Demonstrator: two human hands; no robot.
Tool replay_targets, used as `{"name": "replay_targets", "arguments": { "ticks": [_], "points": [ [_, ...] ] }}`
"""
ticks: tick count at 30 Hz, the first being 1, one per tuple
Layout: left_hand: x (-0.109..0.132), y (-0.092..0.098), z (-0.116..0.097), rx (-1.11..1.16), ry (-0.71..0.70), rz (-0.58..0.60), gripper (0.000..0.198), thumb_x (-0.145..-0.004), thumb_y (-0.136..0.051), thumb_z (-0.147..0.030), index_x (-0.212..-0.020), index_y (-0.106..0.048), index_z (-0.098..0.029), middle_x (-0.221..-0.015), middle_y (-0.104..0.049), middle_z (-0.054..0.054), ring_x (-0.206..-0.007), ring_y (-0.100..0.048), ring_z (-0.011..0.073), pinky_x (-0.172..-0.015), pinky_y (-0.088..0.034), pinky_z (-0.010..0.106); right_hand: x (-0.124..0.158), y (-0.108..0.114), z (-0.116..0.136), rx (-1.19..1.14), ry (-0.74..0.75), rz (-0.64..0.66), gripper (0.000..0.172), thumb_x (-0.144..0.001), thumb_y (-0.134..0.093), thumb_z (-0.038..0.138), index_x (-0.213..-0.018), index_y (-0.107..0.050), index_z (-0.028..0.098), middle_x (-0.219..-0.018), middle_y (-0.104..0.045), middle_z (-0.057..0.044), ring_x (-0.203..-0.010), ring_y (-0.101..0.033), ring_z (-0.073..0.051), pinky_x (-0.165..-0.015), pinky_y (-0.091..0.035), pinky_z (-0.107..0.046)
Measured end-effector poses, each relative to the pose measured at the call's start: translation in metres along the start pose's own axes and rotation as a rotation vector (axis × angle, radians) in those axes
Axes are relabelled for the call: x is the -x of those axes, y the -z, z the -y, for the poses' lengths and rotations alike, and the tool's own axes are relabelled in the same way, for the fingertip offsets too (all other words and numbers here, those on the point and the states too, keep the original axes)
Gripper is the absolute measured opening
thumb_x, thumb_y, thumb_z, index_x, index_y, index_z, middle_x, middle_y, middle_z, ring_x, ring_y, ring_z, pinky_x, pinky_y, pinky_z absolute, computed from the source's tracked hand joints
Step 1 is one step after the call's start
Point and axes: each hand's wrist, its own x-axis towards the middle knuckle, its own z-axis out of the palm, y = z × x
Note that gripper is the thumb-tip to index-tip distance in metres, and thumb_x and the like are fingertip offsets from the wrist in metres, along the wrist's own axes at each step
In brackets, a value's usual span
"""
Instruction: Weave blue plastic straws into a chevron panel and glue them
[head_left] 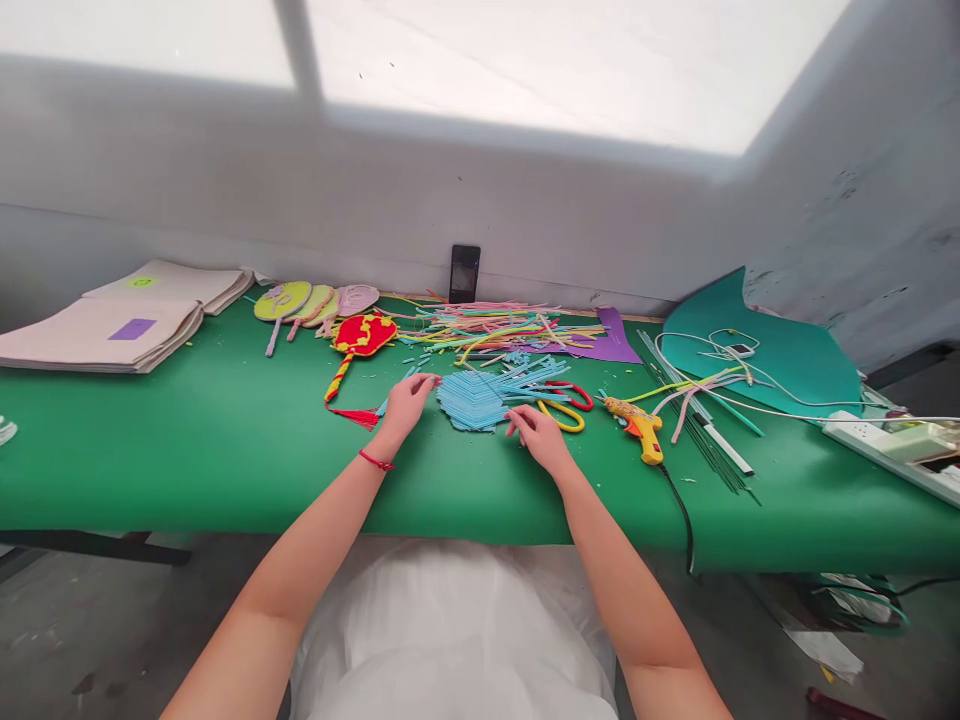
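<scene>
A light blue panel of pipe cleaners (471,402), laid in a chevron pattern, lies flat on the green table between my hands. My left hand (406,402) is closed in a pinch at the panel's upper left edge. At its lower right edge my right hand (536,432) pinches too, the fingertips partly hidden. Loose blue pipe cleaners (536,378) spread out behind my right hand. Beside them are scissors (564,415) with a red and a yellow handle loop, their blades covered. A red and yellow fan (365,336) with a red tassel lies beyond my left hand.
A yellow glue gun (637,428) with a black cord lies at right, near thin wires (720,455) and a power strip (885,445). Behind are mixed pipe cleaners (502,328), a phone (464,272) against the wall, several small fans (283,300) and thick pads (97,325).
</scene>
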Motion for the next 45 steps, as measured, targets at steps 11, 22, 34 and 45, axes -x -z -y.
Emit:
{"name": "replay_targets", "arguments": {
  "ticks": [11,22,34,45],
  "points": [
    [0.006,-0.026,0.017,-0.151,0.087,0.033,0.037,-0.07,-0.07,-0.031,-0.104,-0.061,-0.018,-0.132,-0.053,0.016,-0.131,-0.038,0.0295,-0.112,-0.017,0.044,-0.008,-0.004,-0.018,0.01,-0.07,-0.075,0.028,-0.087,-0.039,0.049,-0.079,-0.049,0.024,-0.101,-0.068,-0.005,-0.089,-0.062,-0.02,-0.064,-0.048,-0.031],
    [-0.013,-0.065,-0.007,0.669,0.637,0.128,0.021,-0.078,-0.064,-0.034,-0.086,-0.064,-0.014,-0.085,-0.071,0.01,-0.071,-0.065,0.015,-0.066,-0.052,0.025,-0.01,-0.001,-0.019,-0.01,-0.078,-0.078,0.029,-0.086,-0.04,0.049,-0.08,-0.051,0.023,-0.1,-0.068,-0.005,-0.083,-0.062,-0.019,-0.06,-0.049,-0.03],
    [-0.006,-0.059,0.006,0.515,0.543,0.137,0.026,-0.068,-0.071,-0.025,-0.09,-0.066,-0.013,-0.092,-0.072,0.012,-0.077,-0.068,0.023,-0.067,-0.057,0.035,-0.018,0.008,-0.016,-0.28,-0.094,-0.175,0.037,-0.078,-0.05,0.057,-0.081,-0.054,0.02,-0.107,-0.064,-0.009,-0.081,-0.064,-0.018,-0.052,-0.051,-0.025],
    [-0.009,-0.04,-0.006,0.437,0.475,0.046,0.025,-0.067,-0.069,-0.028,-0.087,-0.064,-0.014,-0.083,-0.072,0.01,-0.078,-0.068,0.0233,-0.066,-0.054,0.032,-0.026,0.018,-0.029,-0.405,-0.199,-0.436,0.043,-0.072,-0.054,0.062,-0.083,-0.056,0.02,-0.094,-0.062,-0.006,-0.078,-0.066,-0.018,-0.052,-0.052,-0.024]
  ]
}}
